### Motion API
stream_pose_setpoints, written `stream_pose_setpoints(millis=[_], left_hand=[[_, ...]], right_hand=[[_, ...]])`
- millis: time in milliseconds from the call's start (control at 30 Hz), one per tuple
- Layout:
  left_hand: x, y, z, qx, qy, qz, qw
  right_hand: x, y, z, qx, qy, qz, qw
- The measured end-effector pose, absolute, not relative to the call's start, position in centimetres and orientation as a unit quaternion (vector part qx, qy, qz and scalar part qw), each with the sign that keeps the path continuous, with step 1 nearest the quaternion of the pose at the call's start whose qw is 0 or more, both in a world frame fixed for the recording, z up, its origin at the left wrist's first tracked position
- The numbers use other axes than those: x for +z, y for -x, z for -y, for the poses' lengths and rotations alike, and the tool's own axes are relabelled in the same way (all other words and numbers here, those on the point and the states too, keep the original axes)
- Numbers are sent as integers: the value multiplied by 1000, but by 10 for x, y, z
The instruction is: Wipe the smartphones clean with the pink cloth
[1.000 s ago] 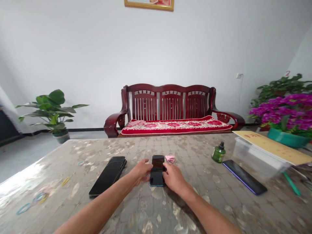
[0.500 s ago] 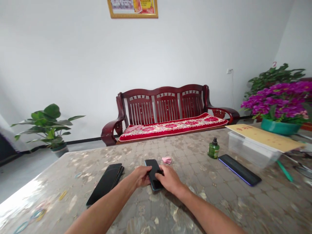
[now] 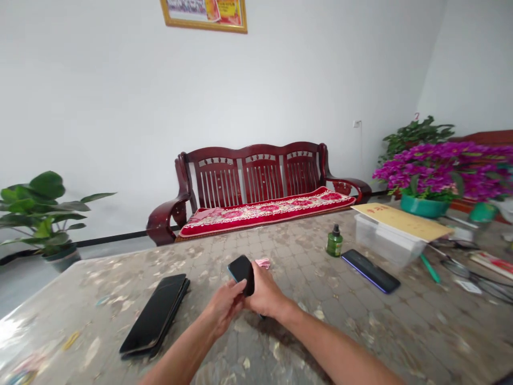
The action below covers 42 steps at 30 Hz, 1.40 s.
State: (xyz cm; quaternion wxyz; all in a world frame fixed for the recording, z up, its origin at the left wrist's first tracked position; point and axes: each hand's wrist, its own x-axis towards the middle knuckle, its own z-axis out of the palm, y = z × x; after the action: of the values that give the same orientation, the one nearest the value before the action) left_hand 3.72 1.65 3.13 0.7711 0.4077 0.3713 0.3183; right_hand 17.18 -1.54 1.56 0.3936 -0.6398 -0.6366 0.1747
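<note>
A dark smartphone (image 3: 241,270) with a bluish edge is held between both hands over the middle of the table. My left hand (image 3: 226,303) grips its lower left, thumb across the screen. Wrapped round the right side is my right hand (image 3: 265,291), covering the lower part of the phone. Just beyond it lies a small pink cloth piece (image 3: 263,263). To the left of my forearm, a larger black device (image 3: 156,313) rests on another dark flat item. On the right lies another smartphone (image 3: 371,271) with a blue-purple edge.
A green bottle (image 3: 334,241) stands near a clear plastic box (image 3: 387,240) with a yellow envelope (image 3: 403,221) on top. A green pen (image 3: 430,268), cables and purple flowers (image 3: 436,168) are at the right. Rubber bands (image 3: 71,340) lie left. A wooden bench (image 3: 246,171) stands behind.
The phone has gone from lying nearly flat to being tilted in both hands. My right hand has closed round its side. The view has turned slightly to the right.
</note>
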Motion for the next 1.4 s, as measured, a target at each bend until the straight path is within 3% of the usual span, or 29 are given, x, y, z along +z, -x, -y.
stream_pose_setpoints(millis=[233, 533, 767, 900, 1100, 1400], left_hand=[[45, -26, -2, 294, -516, -309, 743], [-8, 1, -14, 334, -681, -403, 513], [-25, 2, -17, 304, -782, -410, 357], [-23, 3, -16, 287, -803, -405, 330], [-23, 4, -14, 282, -817, -389, 318], [-22, 5, -15, 276, -833, -376, 297]], right_hand=[[42, -202, 44, 206, 648, 625, 385], [27, -313, 141, 199, 748, 528, 349], [33, -409, 172, 126, 864, 420, 246], [40, -449, 168, 64, 895, 397, 194], [44, -471, 150, 63, 913, 381, 132], [34, -478, 130, 88, 911, 388, 109]])
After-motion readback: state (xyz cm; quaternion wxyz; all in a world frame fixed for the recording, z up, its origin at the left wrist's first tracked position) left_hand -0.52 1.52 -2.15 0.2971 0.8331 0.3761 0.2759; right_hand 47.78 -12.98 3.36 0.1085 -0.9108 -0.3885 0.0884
